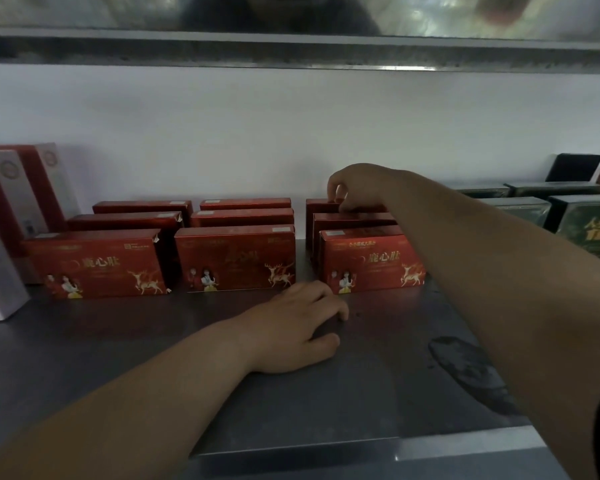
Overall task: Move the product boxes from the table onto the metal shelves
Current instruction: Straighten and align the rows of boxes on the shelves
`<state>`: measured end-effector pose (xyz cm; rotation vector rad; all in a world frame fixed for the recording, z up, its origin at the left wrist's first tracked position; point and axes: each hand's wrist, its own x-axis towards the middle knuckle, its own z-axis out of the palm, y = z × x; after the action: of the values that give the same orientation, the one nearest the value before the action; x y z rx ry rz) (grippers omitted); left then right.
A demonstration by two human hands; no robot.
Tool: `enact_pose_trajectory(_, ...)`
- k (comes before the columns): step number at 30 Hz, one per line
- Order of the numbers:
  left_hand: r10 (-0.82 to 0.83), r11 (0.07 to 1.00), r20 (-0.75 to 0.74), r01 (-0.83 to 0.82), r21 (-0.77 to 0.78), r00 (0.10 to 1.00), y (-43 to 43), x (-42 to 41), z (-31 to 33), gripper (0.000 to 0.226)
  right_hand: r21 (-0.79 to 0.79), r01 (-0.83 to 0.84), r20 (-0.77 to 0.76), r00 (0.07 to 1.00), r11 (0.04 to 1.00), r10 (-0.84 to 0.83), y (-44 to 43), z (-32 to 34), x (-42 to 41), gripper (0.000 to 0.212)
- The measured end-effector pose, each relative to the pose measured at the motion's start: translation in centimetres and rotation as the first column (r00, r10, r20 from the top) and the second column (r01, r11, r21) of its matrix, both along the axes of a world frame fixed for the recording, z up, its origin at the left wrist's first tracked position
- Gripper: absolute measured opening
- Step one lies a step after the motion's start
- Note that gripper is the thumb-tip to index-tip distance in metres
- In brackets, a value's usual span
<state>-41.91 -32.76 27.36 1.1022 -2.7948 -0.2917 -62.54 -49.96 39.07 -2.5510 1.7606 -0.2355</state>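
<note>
Head view: nine red boxes (234, 259) stand on the metal shelf (118, 341) in three columns of three. The right hand (354, 187) pinches the top of the rear box (321, 206) in the right-hand column. The left hand (298, 323) rests flat on the shelf before them, fingers loosely spread. At least three white-and-red cartons (4, 202) stand at the left.

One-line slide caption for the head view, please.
Right hand pinches the rear red box of the right-hand row on the metal shelf while the left hand rests on it.
</note>
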Motion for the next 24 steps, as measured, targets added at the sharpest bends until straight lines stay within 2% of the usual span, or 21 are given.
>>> enact_pose_trajectory(16, 0.037, 0.999, 0.019, -0.037, 0.035, 0.999, 0.3, -0.1, 0.3, 0.042, -0.071, 0.000, -0.061, 0.998, 0.997, -0.004, -0.1, -0.7, 0.9, 0.026)
enact_pose_trajectory(20, 0.046, 0.998, 0.024, -0.047, 0.045, 0.999, 0.5, -0.1, 0.5, 0.042, -0.117, -0.022, 0.047, 0.999, 0.993, 0.027, 1.7, -0.1, 0.6, 0.029)
enact_pose_trajectory(24, 0.071, 0.994, 0.089, -0.078, 0.080, 0.993, 0.9, 0.5, 0.9, 0.048, -0.140, -0.090, 0.104, 0.989, 0.986, 0.105, 4.8, 0.1, -0.2, 0.021)
